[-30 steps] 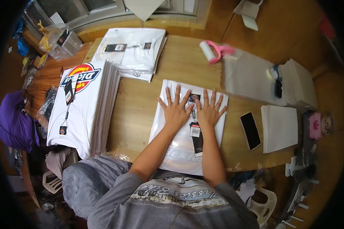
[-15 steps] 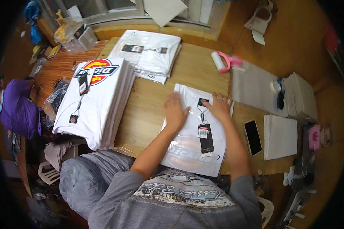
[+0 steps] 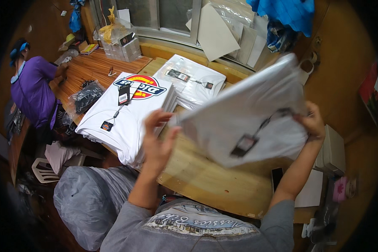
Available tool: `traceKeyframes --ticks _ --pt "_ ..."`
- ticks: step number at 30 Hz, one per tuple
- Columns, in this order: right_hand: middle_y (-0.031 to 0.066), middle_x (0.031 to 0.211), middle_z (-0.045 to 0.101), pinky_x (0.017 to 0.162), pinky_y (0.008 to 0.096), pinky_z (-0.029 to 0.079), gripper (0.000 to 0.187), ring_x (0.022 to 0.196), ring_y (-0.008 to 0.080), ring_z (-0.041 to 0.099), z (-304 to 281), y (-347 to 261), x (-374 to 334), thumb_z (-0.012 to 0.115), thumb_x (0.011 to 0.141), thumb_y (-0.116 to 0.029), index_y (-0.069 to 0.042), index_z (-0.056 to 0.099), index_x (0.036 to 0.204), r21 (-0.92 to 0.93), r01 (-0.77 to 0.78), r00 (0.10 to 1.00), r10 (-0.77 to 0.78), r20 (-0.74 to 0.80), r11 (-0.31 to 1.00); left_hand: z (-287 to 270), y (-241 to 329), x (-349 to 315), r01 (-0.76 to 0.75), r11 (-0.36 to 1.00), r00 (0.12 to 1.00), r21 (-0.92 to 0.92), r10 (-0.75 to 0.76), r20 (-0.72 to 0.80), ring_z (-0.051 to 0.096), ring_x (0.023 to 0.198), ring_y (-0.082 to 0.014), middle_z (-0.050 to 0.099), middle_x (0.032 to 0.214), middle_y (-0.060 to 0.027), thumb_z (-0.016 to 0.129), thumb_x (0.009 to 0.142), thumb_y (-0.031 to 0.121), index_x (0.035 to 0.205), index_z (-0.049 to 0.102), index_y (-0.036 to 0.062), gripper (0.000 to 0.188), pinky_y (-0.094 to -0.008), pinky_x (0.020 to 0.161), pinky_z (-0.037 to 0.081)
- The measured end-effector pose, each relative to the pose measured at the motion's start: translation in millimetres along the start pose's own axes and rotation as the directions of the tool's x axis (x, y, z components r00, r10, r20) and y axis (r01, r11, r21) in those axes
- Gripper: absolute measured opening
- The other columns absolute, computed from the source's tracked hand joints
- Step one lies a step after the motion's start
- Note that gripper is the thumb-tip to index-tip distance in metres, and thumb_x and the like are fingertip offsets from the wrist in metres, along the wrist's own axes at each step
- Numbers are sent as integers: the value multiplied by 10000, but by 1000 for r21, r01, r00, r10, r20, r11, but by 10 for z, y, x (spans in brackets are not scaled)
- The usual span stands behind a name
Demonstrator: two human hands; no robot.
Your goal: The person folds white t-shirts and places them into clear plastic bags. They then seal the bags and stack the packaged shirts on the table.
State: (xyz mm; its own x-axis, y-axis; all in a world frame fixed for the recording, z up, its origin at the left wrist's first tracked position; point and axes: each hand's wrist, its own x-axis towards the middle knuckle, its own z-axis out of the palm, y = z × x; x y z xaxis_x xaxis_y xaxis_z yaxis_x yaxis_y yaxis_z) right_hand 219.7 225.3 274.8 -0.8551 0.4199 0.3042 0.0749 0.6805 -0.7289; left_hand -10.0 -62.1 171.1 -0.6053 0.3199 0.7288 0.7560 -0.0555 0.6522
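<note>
A folded white T-shirt in a clear bag (image 3: 243,111) is lifted off the table and tilted, blurred by motion. Its black hang tag dangles on a cord against the front. My right hand (image 3: 314,124) pinches the bag's right edge. My left hand (image 3: 157,140) is raised near the left corner of the bag, fingers apart and holding nothing that I can see. Beside it is a stack of folded white T-shirts (image 3: 134,107), the top one with a red, yellow and blue print and a black tag. Farther back lies a pile of bagged white T-shirts (image 3: 193,80).
On the wooden table (image 3: 206,176), a dark phone (image 3: 276,176) shows partly under my right forearm. White sheets (image 3: 311,189) and a stack of pale boards (image 3: 334,151) are at the right. A large grey plastic bag (image 3: 86,206) stands at my left. A person in purple (image 3: 35,90) sits farther left.
The bagged T-shirt was flat on the table under both hands. It has since been raised and tilted by my right hand, while my left hand has come off it and moved left.
</note>
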Motion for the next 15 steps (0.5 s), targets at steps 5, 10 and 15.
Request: traceKeyframes --ticks 5,10,15 --pt "48 999 529 816 243 357 392 892 117 479 436 544 826 643 719 -190 -19 490 1037 305 232 741 36 -671 924 -1075 -454 479 213 833 971 511 -124 -204 529 805 -222 559 854 -101 518 766 62 1013 497 38 249 -315 743 381" --pt "82 1198 382 924 272 259 530 1068 178 375 1808 1276 1984 559 768 -79 17 283 1211 585 399 768 91 -634 706 -2004 -1395 516 274 238 916 932 -359 -177 517 838 -300 559 867 -142 580 719 263 978 538 22 356 -364 731 398" --pt "112 1188 390 909 275 276 562 1082 197 375 2582 2435 2023 548 711 44 8 284 1207 457 -148 823 365 -436 877 -2149 -1677 511 324 355 838 877 -538 -92 555 794 -306 567 865 -181 655 629 302 853 572 -25 405 -359 679 426"
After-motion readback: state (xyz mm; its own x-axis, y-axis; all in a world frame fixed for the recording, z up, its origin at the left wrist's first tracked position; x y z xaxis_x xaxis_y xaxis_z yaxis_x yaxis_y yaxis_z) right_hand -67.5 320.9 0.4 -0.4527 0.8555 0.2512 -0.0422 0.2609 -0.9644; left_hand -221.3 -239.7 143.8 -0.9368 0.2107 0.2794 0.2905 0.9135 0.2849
